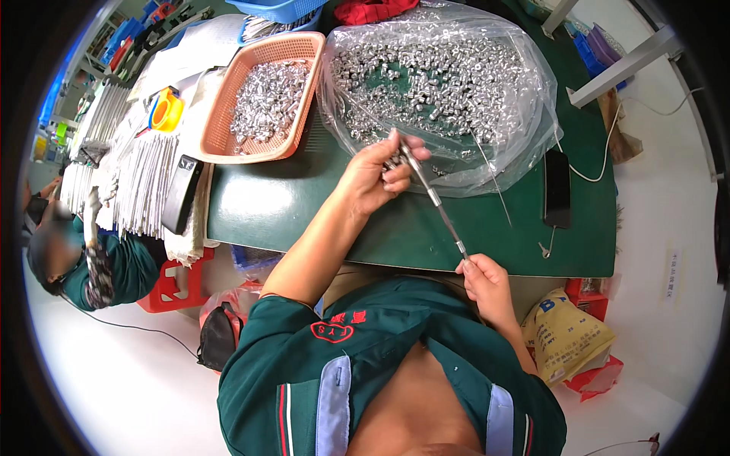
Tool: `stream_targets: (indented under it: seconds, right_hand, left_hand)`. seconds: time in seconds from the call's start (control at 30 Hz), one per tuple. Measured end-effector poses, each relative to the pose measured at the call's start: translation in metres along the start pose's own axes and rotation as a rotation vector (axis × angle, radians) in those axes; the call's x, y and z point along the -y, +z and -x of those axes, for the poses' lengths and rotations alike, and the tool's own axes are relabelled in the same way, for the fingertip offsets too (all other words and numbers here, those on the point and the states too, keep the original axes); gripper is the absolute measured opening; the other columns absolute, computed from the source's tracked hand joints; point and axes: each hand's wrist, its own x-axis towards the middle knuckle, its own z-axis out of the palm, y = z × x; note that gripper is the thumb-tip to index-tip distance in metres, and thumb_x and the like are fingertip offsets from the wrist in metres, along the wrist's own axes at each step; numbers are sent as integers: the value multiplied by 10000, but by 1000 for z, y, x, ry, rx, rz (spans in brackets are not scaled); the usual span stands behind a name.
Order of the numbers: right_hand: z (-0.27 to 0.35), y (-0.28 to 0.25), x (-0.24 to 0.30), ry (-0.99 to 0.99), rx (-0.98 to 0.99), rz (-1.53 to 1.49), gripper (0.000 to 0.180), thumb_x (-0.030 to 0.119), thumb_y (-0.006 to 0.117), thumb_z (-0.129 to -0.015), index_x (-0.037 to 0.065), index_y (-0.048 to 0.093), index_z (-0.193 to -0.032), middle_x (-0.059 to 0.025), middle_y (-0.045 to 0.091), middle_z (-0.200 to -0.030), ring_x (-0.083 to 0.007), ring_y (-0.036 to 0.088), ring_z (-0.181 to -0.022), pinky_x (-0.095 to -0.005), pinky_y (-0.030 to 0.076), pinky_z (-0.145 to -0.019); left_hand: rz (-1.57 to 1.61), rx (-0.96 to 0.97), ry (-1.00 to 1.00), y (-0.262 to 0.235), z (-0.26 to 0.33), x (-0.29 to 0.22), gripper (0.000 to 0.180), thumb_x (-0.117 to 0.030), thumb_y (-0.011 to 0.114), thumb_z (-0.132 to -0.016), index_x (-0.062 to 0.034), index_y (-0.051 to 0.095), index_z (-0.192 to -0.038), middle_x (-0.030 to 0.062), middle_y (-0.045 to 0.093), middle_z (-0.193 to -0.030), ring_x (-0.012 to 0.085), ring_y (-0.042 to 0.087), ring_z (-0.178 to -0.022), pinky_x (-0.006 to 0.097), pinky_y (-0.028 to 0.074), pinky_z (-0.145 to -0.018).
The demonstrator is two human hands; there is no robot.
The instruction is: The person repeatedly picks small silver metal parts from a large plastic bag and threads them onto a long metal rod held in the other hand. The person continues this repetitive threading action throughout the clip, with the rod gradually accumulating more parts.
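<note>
Left hand point(376, 171) is reaching to the near edge of the clear plastic bag point(525, 83), grip pinching the upper end of a thin metal rod point(435, 199) along with a few small silver pieces; fingers are curled, thumb on top. Right hand point(487, 281) is sitting low by the near edge of the dark green desk point(281, 205), grip clenched around the lower end of the same rod. The rod is running diagonally between the two hands, above the desk surface, with several small metal pieces appearing threaded on its upper part

Containers:
- Clear plastic bag, lying open and spread flat on the desk, is holding a large heap of small shiny metal nuts or sleeves point(426, 76); exact shape too small to tell
- Orange plastic mesh basket point(217, 133), just left of the bag, is holding a smaller pile of the same sort of silver pieces point(266, 99)
- Blue plastic basket point(281, 9) at the far edge; contents cannot be told

A second thin wire point(494, 182) is lying on the bag's near edge. A black phone point(557, 188) with a white cable is lying to the right of the bag. A yellow tape dispenser point(167, 110) is sitting left of the orange basket, beside bundles of white strips point(144, 182). Another person in green point(114, 266) is sitting at far left
</note>
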Motion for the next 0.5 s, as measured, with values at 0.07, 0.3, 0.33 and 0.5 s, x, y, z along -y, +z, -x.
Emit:
stream_targets:
  seconds: [0.07, 0.3, 0.33, 0.5]
  right_hand:
    - [-2, 1, 4, -15, 0, -23, 179, 150, 499, -945, 5, 575, -871, 68, 376, -586, -6, 312, -495, -180, 248, -436]
    - [4, -12, 9, -23, -12, -41, 177, 141, 498, -944, 1, 563, -855, 69, 362, -580, -4, 293, -488, -183, 233, -424]
    - [6, -13, 8, -21, -12, -42, 178, 142, 499, -943, 0, 563, -855, 69, 362, -579, -4, 294, -487, -184, 234, -424]
    - [10, -20, 8, -6, -22, -50, 178, 142, 504, -940, -4, 566, -860, 64, 371, -581, -7, 304, -487, -182, 242, -427]
  left_hand:
    - [37, 15, -55, 0, -1, 2, 449, -355, 444, -964, 54, 503, -1140, 210, 583, -1048, 72, 375, -514, 199, 322, -427]
    - [166, -192, 0, 9, -1, -21, 430, -281, 440, -967, 84, 470, -1193, 246, 538, -1124, 238, 584, -854, 286, 536, -646]
    - [279, -43, -6, 0, -4, -25, 391, -195, 426, -966, 88, 428, -1237, 267, 492, -1201, 332, 557, -1061, 395, 540, -855]
    - [326, -156, 113, 7, -8, -27, 363, -79, 410, -954, 99, 376, -1268, 282, 435, -1275, 363, 495, -1163, 457, 469, -972]
